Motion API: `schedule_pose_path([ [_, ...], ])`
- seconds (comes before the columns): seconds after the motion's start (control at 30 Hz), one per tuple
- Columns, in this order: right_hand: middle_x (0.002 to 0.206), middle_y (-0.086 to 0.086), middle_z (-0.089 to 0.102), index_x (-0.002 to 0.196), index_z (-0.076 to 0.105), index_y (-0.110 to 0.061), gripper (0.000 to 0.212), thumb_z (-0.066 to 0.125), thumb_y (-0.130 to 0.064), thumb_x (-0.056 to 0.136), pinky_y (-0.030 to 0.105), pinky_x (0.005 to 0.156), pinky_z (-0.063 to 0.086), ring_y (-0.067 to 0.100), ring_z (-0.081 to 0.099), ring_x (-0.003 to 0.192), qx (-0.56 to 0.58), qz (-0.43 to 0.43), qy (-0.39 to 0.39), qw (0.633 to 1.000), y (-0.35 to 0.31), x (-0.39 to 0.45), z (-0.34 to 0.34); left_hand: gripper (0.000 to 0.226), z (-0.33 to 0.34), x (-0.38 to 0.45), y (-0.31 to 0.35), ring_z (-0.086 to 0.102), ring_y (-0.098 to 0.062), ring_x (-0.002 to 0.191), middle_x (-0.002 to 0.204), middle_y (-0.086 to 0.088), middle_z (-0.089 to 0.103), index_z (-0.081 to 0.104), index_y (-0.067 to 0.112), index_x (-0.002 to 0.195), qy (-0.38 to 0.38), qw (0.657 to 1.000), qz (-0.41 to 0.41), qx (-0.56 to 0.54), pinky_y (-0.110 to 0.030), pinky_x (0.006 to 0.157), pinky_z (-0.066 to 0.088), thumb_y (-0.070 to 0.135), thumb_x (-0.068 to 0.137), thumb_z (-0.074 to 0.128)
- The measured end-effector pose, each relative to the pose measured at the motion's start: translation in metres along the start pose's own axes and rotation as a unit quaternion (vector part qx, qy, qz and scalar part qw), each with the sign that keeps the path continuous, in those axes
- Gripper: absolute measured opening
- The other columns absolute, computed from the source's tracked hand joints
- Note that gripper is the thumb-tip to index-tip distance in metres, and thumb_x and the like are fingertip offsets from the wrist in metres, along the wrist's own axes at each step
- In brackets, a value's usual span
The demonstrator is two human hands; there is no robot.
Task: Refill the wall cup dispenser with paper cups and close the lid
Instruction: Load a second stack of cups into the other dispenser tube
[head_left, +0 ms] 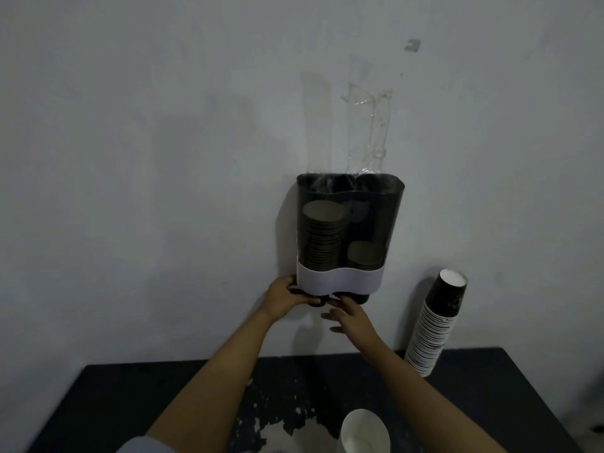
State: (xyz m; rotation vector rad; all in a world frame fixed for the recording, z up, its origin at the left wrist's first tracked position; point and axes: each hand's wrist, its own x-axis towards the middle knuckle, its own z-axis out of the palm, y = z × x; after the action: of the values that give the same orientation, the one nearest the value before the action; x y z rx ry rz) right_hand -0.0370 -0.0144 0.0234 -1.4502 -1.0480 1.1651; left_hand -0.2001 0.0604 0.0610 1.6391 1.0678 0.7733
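The wall cup dispenser (349,223) has a dark see-through body and a white band at its base; its top looks open. Inside, a tall stack of paper cups (322,237) fills the left tube and a shorter stack (364,255) sits in the right tube. Dark cup ends (459,297) stick out under the white band. My left hand (282,300) is curled around the cup end under the left tube. My right hand (351,317) is just below the middle of the base, fingers spread, with its fingertips touching the underside.
A long stack of spare paper cups (431,325) leans against the wall on the right, standing on the dark table (130,403). A single cup with a white inside (364,431) stands at the table's near edge. Clear tape (376,125) hangs on the wall above the dispenser.
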Motion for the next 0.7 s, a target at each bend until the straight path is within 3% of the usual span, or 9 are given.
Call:
schedule_pose_path([
  [0.33, 0.143, 0.012, 0.050, 0.145, 0.034, -0.014, 0.051, 0.048, -0.011, 0.096, 0.029, 0.074, 0.053, 0.025, 0.064, 0.105, 0.003, 0.007, -0.020, 1.000, 0.003, 0.003, 0.000, 0.052, -0.005, 0.003, 0.001, 0.062, -0.012, 0.096, 0.108, -0.003, 0.068, 0.064, 0.007, 0.118, -0.033, 0.999, -0.011, 0.010, -0.004, 0.070, 0.049, 0.011, 0.069, 0.081],
  [0.47, 0.144, 0.009, 0.050, 0.149, 0.029, -0.016, 0.052, 0.045, -0.016, 0.099, 0.037, 0.088, 0.049, 0.028, 0.061, 0.112, -0.047, 0.028, -0.053, 0.997, -0.005, -0.008, -0.004, 0.056, 0.001, -0.006, -0.001, 0.062, -0.015, 0.102, 0.110, -0.002, 0.067, 0.061, 0.009, 0.121, -0.018, 0.999, -0.030, -0.020, -0.006, 0.071, 0.050, 0.014, 0.069, 0.082],
  [0.6, 0.128, 0.009, 0.060, 0.138, 0.046, -0.016, 0.040, 0.046, -0.018, 0.099, 0.027, 0.083, 0.053, 0.021, 0.065, 0.102, -0.134, 0.049, -0.105, 0.984, 0.005, -0.038, -0.029, 0.061, 0.010, -0.035, -0.028, 0.056, -0.021, 0.112, 0.122, -0.005, 0.057, 0.049, 0.008, 0.131, 0.005, 0.996, -0.089, -0.030, -0.026, 0.089, 0.050, 0.018, 0.077, 0.076],
  [0.67, 0.119, 0.008, 0.065, 0.128, 0.056, -0.014, 0.033, 0.050, -0.008, 0.096, 0.021, 0.076, 0.056, 0.014, 0.066, 0.093, -0.201, 0.051, -0.103, 0.973, 0.028, -0.061, -0.055, 0.045, 0.018, -0.061, -0.053, 0.058, -0.021, 0.105, 0.121, -0.011, 0.058, 0.053, 0.008, 0.125, -0.013, 0.990, -0.132, -0.053, -0.030, 0.086, 0.051, 0.021, 0.085, 0.068],
  [0.7, 0.118, 0.008, 0.066, 0.122, 0.059, -0.014, 0.034, 0.052, -0.001, 0.092, 0.022, 0.080, 0.057, 0.012, 0.066, 0.093, -0.244, 0.052, -0.101, 0.963, 0.044, -0.073, -0.069, 0.035, 0.025, -0.076, -0.065, 0.059, -0.020, 0.100, 0.117, -0.012, 0.060, 0.056, 0.008, 0.119, -0.031, 0.985, -0.156, -0.059, -0.027, 0.083, 0.051, 0.024, 0.089, 0.063],
])
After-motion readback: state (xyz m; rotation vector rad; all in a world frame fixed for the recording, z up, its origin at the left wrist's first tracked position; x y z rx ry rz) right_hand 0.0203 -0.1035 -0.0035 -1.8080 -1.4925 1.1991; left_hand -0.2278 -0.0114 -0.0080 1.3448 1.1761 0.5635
